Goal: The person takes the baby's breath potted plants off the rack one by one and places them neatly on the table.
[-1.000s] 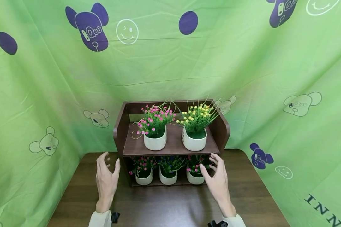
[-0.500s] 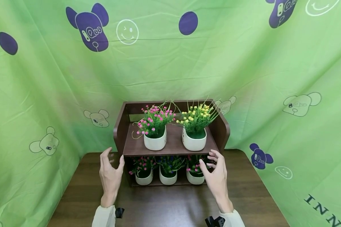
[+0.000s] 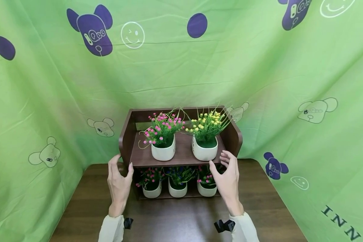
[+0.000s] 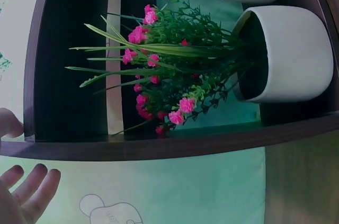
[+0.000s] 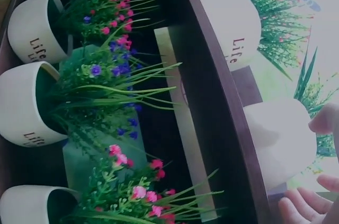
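A dark brown two-tier shelf (image 3: 184, 164) stands on the table. My left hand (image 3: 119, 186) is at its left side panel, thumb and fingers spread. In the left wrist view the thumb is on one side of that panel (image 4: 127, 151) and the fingertips (image 4: 52, 176) on the other, with gaps showing. My right hand (image 3: 227, 185) is by the right front end of the upper board, curved and holding nothing. Close above it stands a white pot of yellow flowers (image 3: 205, 151); in the right wrist view the thumb overlaps this pot (image 5: 280, 144). A white pot of pink flowers (image 3: 163, 151) stands left of it.
On the lower tier sit three white pots: pink flowers (image 3: 152, 191) at left, blue flowers (image 3: 177, 191) in the middle, pink flowers (image 3: 207, 191) at right. The brown table (image 3: 172, 222) extends in front. Green printed cloth (image 3: 169, 67) hangs behind and on both sides.
Both hands have moved up toward the shelf, the left also rightward to its side panel, the right slightly leftward. The pots and shelf have stayed in place; the head view shifted a little.
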Tool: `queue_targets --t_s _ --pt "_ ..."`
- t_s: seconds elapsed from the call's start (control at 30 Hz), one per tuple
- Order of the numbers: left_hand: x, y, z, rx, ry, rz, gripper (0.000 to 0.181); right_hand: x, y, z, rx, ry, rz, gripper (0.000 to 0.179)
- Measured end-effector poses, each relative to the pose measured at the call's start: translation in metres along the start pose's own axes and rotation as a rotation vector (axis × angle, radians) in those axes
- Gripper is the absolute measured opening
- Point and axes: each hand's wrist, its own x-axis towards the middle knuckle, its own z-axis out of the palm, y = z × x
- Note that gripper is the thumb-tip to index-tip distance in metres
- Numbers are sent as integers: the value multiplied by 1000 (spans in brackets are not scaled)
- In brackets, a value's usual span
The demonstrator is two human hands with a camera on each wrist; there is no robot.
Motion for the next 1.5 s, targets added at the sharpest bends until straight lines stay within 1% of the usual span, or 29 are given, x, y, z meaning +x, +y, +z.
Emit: queue_targets --t_s 0.17,0.27,0.47,0.63,0.73,0.83,0.93,1.03,1.27,1.33,1.5 --pt "0 4 2 -23 3 -48 53 7 -1 7 -52 13 26 65" --pt "0 4 4 -30 0 -65 52 10 -2 10 -71 15 46 70" --pt "0 2 7 -29 21 -59 52 17 -3 16 -85 4 70 81" --pt "1 4 6 -47 33 -73 48 22 -4 22 -97 -42 93 92" --pt "2 5 5 -59 34 -79 48 24 -6 26 -90 -71 132 96" --pt "3 6 5 -59 32 -72 48 26 -7 29 -89 -79 140 100" --pt "3 7 6 -57 29 -71 50 27 -8 33 -98 -74 126 103" --pt "3 9 7 -64 32 -83 51 29 -9 37 -90 -66 121 106" --pt "1 12 11 -125 44 -153 51 31 -9 45 -86 -42 161 108" --pt "0 12 12 -133 52 -164 50 31 -9 46 -85 -35 173 108" --pt "0 11 14 -132 76 -157 49 31 -10 49 -96 -11 176 106"
